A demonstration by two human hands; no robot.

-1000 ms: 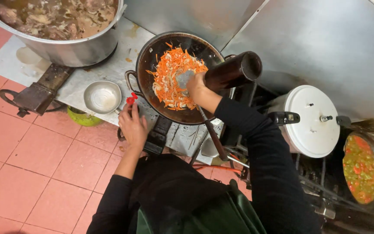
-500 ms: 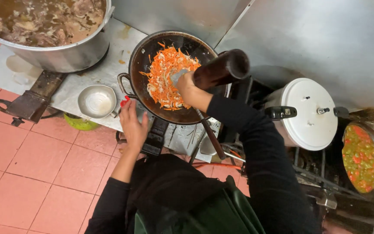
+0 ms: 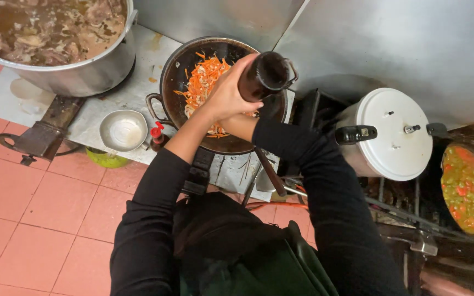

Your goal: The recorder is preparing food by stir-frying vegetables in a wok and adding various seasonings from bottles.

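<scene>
A dark brown bottle (image 3: 267,74) is tipped over a black wok (image 3: 165,82) of shredded carrot and pale vegetable strips (image 3: 204,82). The bottle's base faces up toward me. My left hand (image 3: 223,98) wraps around the bottle's lower end, near the neck, above the food. My right hand (image 3: 237,127) is mostly hidden beneath my left hand. Only its wrist shows, reaching to the same bottle. Both of my sleeves are black.
A large steel pot (image 3: 78,79) of brown broth stands at upper left. By the wok's handle are a small metal bowl (image 3: 123,130) and a small red-capped bottle (image 3: 157,136). A white-lidded pressure cooker (image 3: 393,134) and a pan of green and orange food (image 3: 467,189) sit on the right.
My left hand has risen from the stove's edge by the red-capped bottle and closed on the dark bottle. The bottle stays tilted over the wok.
</scene>
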